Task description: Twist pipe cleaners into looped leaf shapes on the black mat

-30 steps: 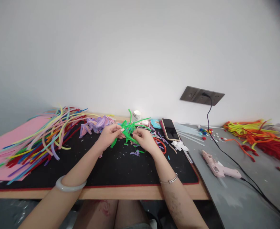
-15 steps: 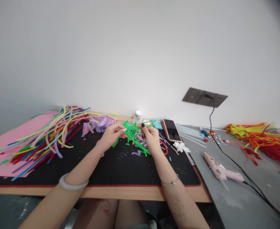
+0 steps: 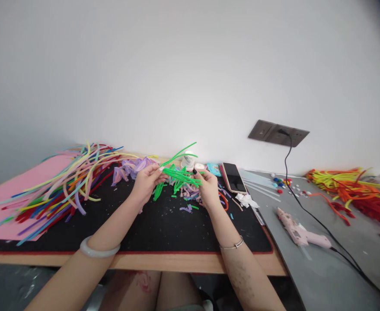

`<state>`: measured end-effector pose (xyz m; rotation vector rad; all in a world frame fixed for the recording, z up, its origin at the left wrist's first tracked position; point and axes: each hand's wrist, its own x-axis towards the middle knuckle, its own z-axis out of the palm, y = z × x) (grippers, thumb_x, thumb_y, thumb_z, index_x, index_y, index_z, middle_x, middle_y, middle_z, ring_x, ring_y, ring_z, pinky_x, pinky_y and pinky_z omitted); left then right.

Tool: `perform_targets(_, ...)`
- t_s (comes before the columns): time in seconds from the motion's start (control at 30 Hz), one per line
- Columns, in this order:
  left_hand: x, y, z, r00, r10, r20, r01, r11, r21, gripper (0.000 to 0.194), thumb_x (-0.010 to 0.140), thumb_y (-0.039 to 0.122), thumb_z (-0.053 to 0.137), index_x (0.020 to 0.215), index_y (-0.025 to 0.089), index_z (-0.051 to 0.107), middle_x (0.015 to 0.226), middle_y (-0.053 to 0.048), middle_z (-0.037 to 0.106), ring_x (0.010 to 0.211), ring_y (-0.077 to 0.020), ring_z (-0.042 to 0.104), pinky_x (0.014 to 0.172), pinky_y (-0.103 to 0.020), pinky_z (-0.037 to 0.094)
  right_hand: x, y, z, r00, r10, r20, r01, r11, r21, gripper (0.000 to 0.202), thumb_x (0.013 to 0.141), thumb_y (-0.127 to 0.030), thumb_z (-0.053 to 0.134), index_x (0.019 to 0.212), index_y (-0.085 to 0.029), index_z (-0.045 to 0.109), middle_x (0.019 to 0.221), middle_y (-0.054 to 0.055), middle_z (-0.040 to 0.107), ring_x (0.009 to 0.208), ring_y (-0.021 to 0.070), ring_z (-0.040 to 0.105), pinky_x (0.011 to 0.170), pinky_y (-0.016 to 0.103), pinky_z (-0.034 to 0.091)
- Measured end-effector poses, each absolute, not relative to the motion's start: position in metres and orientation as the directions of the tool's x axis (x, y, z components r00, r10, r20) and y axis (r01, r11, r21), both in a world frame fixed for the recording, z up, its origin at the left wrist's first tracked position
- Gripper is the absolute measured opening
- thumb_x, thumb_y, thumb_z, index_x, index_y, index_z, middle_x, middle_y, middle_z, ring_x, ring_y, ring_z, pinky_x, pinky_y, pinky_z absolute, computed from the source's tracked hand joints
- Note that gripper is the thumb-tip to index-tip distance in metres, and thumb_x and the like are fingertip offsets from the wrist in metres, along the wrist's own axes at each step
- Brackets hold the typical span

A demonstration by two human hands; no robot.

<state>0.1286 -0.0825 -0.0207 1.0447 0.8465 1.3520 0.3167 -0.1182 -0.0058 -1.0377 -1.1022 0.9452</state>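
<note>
A loose bundle of bright green pipe cleaners point(image 3: 181, 174) stretches between my two hands above the black mat. My left hand point(image 3: 148, 180) pinches the bundle's left end between thumb and fingers. Two green stems stick up to the right from that grip, over a white cup point(image 3: 187, 160). At the other end, my right hand point(image 3: 206, 185) has its fingers closed on the green tips. Under the bundle lie short cut pieces in green, pink and purple point(image 3: 186, 208). A heap of twisted lilac pipe cleaners point(image 3: 133, 167) lies behind my left hand.
Many-coloured pipe cleaners point(image 3: 69, 185) spread over pink sheets point(image 3: 1, 216) at the left. A phone point(image 3: 234, 177) and crumpled tissue point(image 3: 246, 200) lie right of my hands. Further right are a pink glue gun point(image 3: 301, 233) with its cord, pom-poms point(image 3: 279, 181), and orange-red pipe cleaners point(image 3: 355, 190).
The green stems that slanted down toward my right wrist now run level between my hands. Two stems have swung up at the left end. Both hands stay nearly in place.
</note>
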Motion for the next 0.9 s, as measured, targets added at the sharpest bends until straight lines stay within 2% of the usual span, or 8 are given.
perform_targets(0.07, 0.131, -0.084, -0.021, 0.018, 0.998, 0.059, -0.398, -0.047, 0.916, 0.028, 0.064, 0.032, 0.07, 0.08, 0.016, 0.054, 0.063, 0.003, 0.062, 0.061, -0.0098, 0.064, 0.059, -0.019, 0.051, 0.314, -0.119, -0.005, 0.143, 0.971, 0.193, -0.189, 0.218, -0.957, 0.027, 0.066, -0.029, 0.064, 0.091, -0.019, 0.06, 0.079, 0.002, 0.063, 0.052, 0.0101, 0.052, 0.043, 0.022, 0.039)
perform_targets(0.13, 0.135, -0.087, -0.021, 0.008, 1.0, 0.03, -0.444, -0.023, 0.896, 0.026, 0.065, 0.028, 0.07, 0.082, 0.015, 0.054, 0.065, 0.003, 0.063, 0.064, -0.0094, 0.065, 0.06, -0.017, 0.051, 0.31, -0.12, -0.006, 0.067, 0.986, 0.153, -0.199, 0.163, -0.966, 0.036, 0.062, -0.023, 0.066, 0.096, -0.02, 0.058, 0.084, 0.002, 0.063, 0.055, 0.0104, 0.055, 0.044, 0.022, 0.041)
perform_targets(0.23, 0.143, -0.094, -0.02, 0.102, 0.995, 0.023, -0.45, 0.026, 0.892, 0.024, 0.067, 0.027, 0.069, 0.081, 0.015, 0.054, 0.072, 0.001, 0.066, 0.071, -0.0107, 0.067, 0.064, -0.018, 0.051, 0.304, -0.123, -0.011, -0.081, 0.992, 0.095, -0.052, 0.091, -0.994, 0.027, 0.062, -0.024, 0.068, 0.086, -0.018, 0.058, 0.074, 0.0, 0.061, 0.05, 0.0094, 0.053, 0.042, 0.021, 0.039)
perform_targets(0.3, 0.148, -0.1, -0.02, 0.191, 0.981, 0.028, -0.416, 0.056, 0.908, 0.024, 0.069, 0.03, 0.069, 0.081, 0.016, 0.054, 0.073, 0.0, 0.067, 0.072, -0.0123, 0.067, 0.067, -0.021, 0.052, 0.3, -0.125, -0.015, -0.133, 0.985, 0.107, 0.021, 0.11, -0.994, 0.022, 0.066, -0.03, 0.068, 0.08, -0.018, 0.056, 0.064, -0.003, 0.057, 0.045, 0.008, 0.047, 0.04, 0.02, 0.034)
perform_targets(0.47, 0.156, -0.109, -0.022, 0.386, 0.922, 0.022, -0.276, 0.092, 0.957, 0.029, 0.069, 0.036, 0.069, 0.081, 0.016, 0.054, 0.073, 0.0, 0.066, 0.072, -0.0132, 0.066, 0.069, -0.025, 0.053, 0.299, -0.123, -0.019, -0.023, 0.983, 0.184, 0.0, 0.184, -0.983, 0.029, 0.074, -0.046, 0.06, 0.07, -0.02, 0.05, 0.049, -0.007, 0.043, 0.039, 0.007, 0.035, 0.039, 0.021, 0.027)
perform_targets(0.6, 0.154, -0.11, -0.021, 0.474, 0.88, 0.014, -0.169, 0.076, 0.983, 0.029, 0.07, 0.039, 0.067, 0.076, 0.015, 0.052, 0.066, 0.001, 0.064, 0.064, -0.0109, 0.063, 0.064, -0.024, 0.052, 0.304, -0.12, -0.02, -0.056, 0.981, 0.185, -0.049, 0.182, -0.982, 0.038, 0.077, -0.052, 0.055, 0.061, -0.018, 0.047, 0.044, -0.007, 0.034, 0.038, 0.0063, 0.028, 0.039, 0.022, 0.022)
perform_targets(0.73, 0.151, -0.11, -0.021, 0.56, 0.828, 0.024, -0.103, 0.041, 0.994, 0.029, 0.072, 0.039, 0.064, 0.072, 0.014, 0.05, 0.064, 0.0, 0.064, 0.059, -0.0104, 0.062, 0.062, -0.025, 0.051, 0.308, -0.121, -0.018, -0.066, 0.982, 0.177, -0.072, 0.173, -0.982, 0.04, 0.076, -0.051, 0.057, 0.059, -0.018, 0.044, 0.045, -0.006, 0.037, 0.039, 0.0058, 0.031, 0.04, 0.021, 0.023)
perform_targets(0.9, 0.15, -0.112, -0.021, 0.636, 0.772, 0.021, -0.066, 0.027, 0.997, 0.027, 0.074, 0.037, 0.064, 0.073, 0.014, 0.05, 0.066, -0.001, 0.065, 0.061, -0.0114, 0.063, 0.061, -0.024, 0.051, 0.308, -0.124, -0.012, -0.13, 0.982, 0.135, -0.18, 0.11, -0.977, 0.028, 0.075, -0.043, 0.063, 0.074, -0.018, 0.052, 0.048, -0.008, 0.037, 0.037, 0.0049, 0.028, 0.038, 0.02, 0.021)
